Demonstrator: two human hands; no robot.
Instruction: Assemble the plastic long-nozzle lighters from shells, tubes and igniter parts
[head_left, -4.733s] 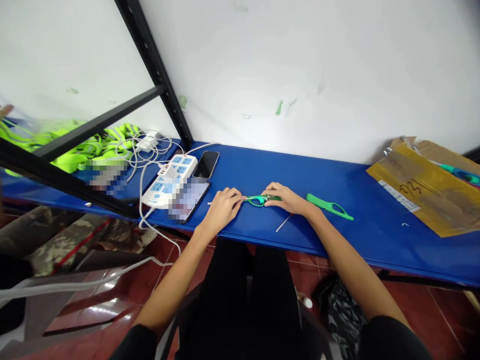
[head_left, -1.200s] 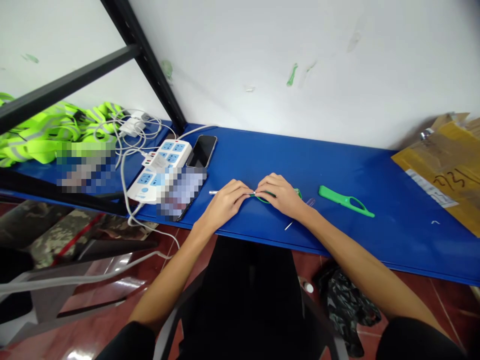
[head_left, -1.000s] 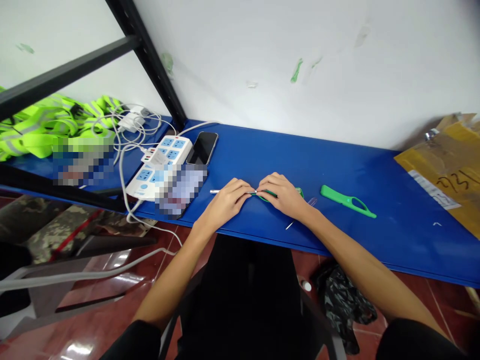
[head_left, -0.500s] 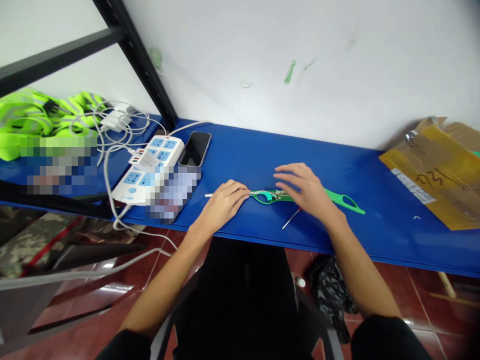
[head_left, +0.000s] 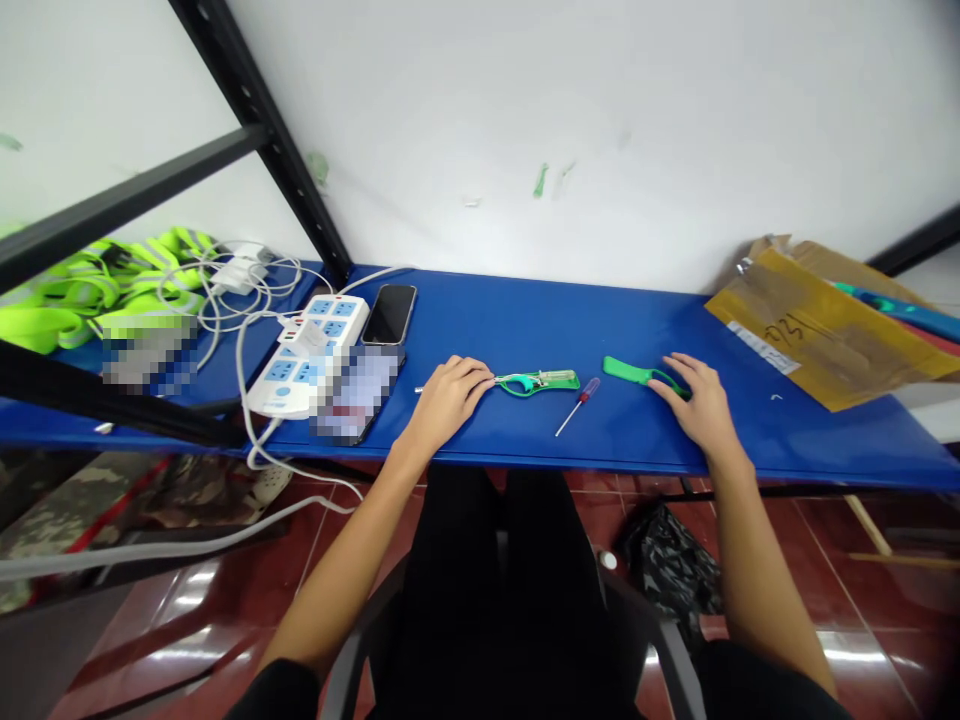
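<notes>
My left hand point(head_left: 452, 395) is closed over the metal tube of an opened green lighter lying on the blue table. The lighter's half-casing point(head_left: 559, 383) shows a teal trigger, thin wires and a clear tank. The tube's tip sticks out left of my fingers. A screwdriver point(head_left: 576, 408) with a purplish, see-through handle lies just right of the lighter. Farther right, my right hand point(head_left: 699, 400) has its thumb and fingers around the looped end of a separate green half-casing point(head_left: 622, 370). Part of that loop is hidden by the fingers.
A white power strip point(head_left: 307, 350) with cables and two phones, one a dark phone point(head_left: 389, 314), lie left. A taped cardboard box point(head_left: 810, 320) stands right. A black shelf post point(head_left: 277, 150) rises at back left. The table's front edge runs before my lap.
My right hand has moved right, from above the lighter to the loose half-casing, uncovering the clear tank and screwdriver handle. My left hand stays on the lighter. The view has shifted.
</notes>
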